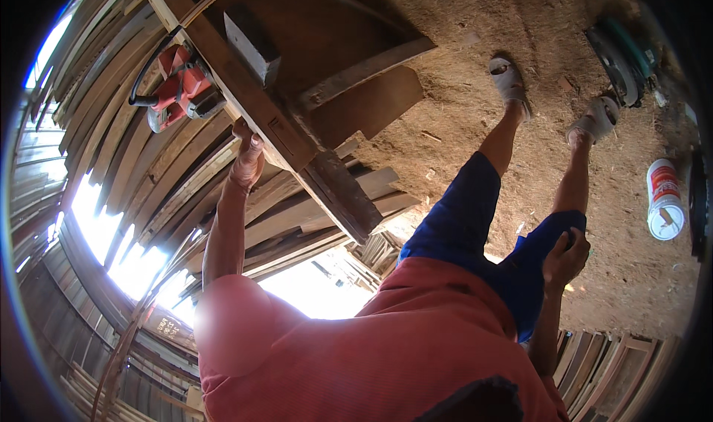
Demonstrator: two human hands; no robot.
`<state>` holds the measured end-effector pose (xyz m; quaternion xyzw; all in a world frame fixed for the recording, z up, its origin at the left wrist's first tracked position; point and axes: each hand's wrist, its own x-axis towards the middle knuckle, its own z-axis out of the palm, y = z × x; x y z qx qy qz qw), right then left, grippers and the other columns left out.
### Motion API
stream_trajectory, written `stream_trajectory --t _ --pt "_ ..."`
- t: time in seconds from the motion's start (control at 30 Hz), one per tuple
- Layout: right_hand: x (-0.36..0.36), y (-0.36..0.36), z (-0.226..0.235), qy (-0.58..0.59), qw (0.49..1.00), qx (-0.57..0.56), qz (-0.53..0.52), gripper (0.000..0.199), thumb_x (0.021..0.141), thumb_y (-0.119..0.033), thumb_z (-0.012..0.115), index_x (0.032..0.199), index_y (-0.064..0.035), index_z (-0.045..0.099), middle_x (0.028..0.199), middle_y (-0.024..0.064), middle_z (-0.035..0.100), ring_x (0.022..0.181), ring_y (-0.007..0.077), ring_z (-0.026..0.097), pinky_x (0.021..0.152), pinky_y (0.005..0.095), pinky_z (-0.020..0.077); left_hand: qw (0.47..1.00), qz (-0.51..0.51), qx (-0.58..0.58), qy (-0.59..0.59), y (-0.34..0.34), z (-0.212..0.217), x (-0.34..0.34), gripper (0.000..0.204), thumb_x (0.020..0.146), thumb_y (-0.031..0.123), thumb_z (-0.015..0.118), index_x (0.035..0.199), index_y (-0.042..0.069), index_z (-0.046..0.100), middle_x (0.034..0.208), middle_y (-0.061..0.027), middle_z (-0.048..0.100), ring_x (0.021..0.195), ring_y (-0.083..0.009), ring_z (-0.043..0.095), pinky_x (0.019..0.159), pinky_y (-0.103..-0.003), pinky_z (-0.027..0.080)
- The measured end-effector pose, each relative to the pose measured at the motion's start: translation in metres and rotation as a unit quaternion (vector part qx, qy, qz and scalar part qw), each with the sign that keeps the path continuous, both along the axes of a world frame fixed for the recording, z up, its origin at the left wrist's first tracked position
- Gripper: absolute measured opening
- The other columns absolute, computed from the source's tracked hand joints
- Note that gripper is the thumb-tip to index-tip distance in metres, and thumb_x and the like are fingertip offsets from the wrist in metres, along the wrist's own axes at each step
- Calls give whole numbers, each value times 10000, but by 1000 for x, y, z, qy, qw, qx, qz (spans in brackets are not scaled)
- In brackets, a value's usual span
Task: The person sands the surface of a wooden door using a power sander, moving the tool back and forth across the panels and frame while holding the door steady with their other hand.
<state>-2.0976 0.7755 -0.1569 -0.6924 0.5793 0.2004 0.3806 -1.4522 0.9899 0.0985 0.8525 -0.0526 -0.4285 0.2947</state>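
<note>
Ground (549,21): brown dirt, upper right.
Wooden beam (256,106): upper left to centre.
Red power tool (182,88): upper left, beside beam.
Right hand (566,259): lower right, fingers bent; cannot tell if holding anything.
Left hand (249,158): left of centre, fingers closed on beam edge.

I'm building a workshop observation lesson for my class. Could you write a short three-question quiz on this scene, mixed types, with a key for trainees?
1. Multiple choice: which thing is the left hand at?
A) the white container
B) the edge of the wooden beam
C) a sandal

2. True or false: in the picture, the red power tool is to the right of the wooden beam.

3. Fill in the colour: the right hand is at the leg of the ____ shorts.

Key:
1. B
2. False; it is to the left.
3. Blue
</note>
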Motion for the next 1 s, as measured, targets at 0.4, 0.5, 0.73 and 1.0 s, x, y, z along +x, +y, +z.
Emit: stream_trajectory --t 0.4,0.5,0.73,1.0 --pt "15 1 -8 23 998 -14 48 308 992 -277 604 1164 -27 659 1097 213 665 1025 413 648 898 489 521 958 -190 34 -214 -82 -17 -96 1187 913 708 577 1617 -25 -37 1662 -271 51 1538 -397 75 1253 -502 62" --pt "57 -13 -8 -77 995 50 42 278 998 -242 608 1147 -13 659 1114 208 671 1012 383 676 884 468 544 875 -302 83 -370 -93 -19 -115 1212 896 829 452 1599 -80 67 1639 -356 87 1526 -522 74 1235 -601 64" --pt "343 -63 157 -528 823 209 31 317 954 -128 705 1244 -10 662 1020 164 700 936 307 692 915 409 522 832 -266 59 -484 -91 -38 -118 913 990 639 421 1573 -45 261 1569 -357 294 1474 -548 220 1211 -620 146" --pt "380 -30 196 -555 817 87 127 486 922 24 640 1401 -30 587 1263 193 564 1139 376 567 988 406 466 822 -254 52 -507 -98 -39 -120 897 955 622 482 1554 -25 317 1551 -384 303 1450 -561 264 1201 -639 148"
